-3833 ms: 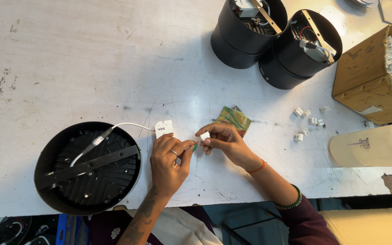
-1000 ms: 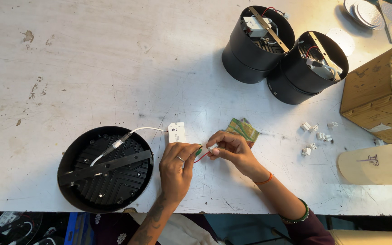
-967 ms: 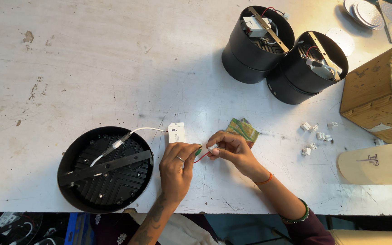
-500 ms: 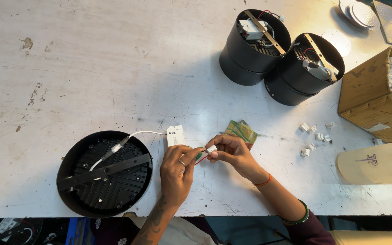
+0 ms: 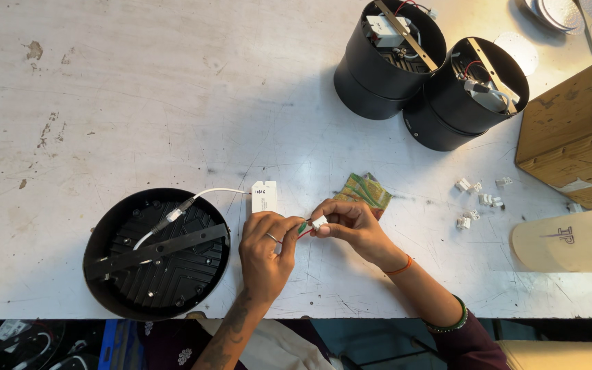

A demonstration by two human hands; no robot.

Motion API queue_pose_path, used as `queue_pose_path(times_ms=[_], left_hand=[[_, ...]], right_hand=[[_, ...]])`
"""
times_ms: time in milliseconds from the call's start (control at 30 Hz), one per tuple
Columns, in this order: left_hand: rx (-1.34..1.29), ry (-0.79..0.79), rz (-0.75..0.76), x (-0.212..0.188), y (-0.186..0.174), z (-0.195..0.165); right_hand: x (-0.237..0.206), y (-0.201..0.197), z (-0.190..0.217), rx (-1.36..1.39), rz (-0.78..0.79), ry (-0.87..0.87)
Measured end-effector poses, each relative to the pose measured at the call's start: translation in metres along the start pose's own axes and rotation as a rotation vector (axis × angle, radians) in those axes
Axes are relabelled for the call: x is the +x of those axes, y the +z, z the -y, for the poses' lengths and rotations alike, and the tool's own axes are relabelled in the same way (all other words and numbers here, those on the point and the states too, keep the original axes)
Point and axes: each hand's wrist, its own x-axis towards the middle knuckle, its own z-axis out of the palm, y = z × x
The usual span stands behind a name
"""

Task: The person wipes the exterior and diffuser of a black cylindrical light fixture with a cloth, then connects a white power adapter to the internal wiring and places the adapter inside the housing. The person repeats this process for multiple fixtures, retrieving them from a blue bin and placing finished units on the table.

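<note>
- Hands meet at the near edge of the white table [image 5: 138, 89], just right of the round black lamp housing [image 5: 156, 253].
- Left hand [image 5: 266, 250]: pinched shut on the thin red and green wires [image 5: 303, 229], close to their free ends.
- Right hand [image 5: 351, 226]: fingertips closed on the small white connector [image 5: 319, 222], held against the wire ends.
- White driver box [image 5: 264, 196] lies just above the left hand, joined to the housing by a white cable [image 5: 217, 192].
- Handling, as judged: connector is light, rigid plastic, small enough to slip; grip it by its flat sides. Wires are limp and thin; hold them near the tips so they do not buckle.
- Loose white connectors [image 5: 477, 200] lie well to the right, near a cardboard box [image 5: 556, 147].
</note>
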Motion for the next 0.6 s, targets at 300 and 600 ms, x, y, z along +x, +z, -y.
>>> queue_pose_path(times_ms=[300, 600], left_hand=[[0.013, 0.034, 0.030, -0.0020, -0.0011, 0.0014], [-0.002, 0.009, 0.028, 0.0009, -0.0042, -0.0022]], right_hand=[[0.0015, 0.0049, 0.0025, 0.065, -0.020, 0.023], [0.0020, 0.0050, -0.0005, 0.071, -0.008, 0.028]])
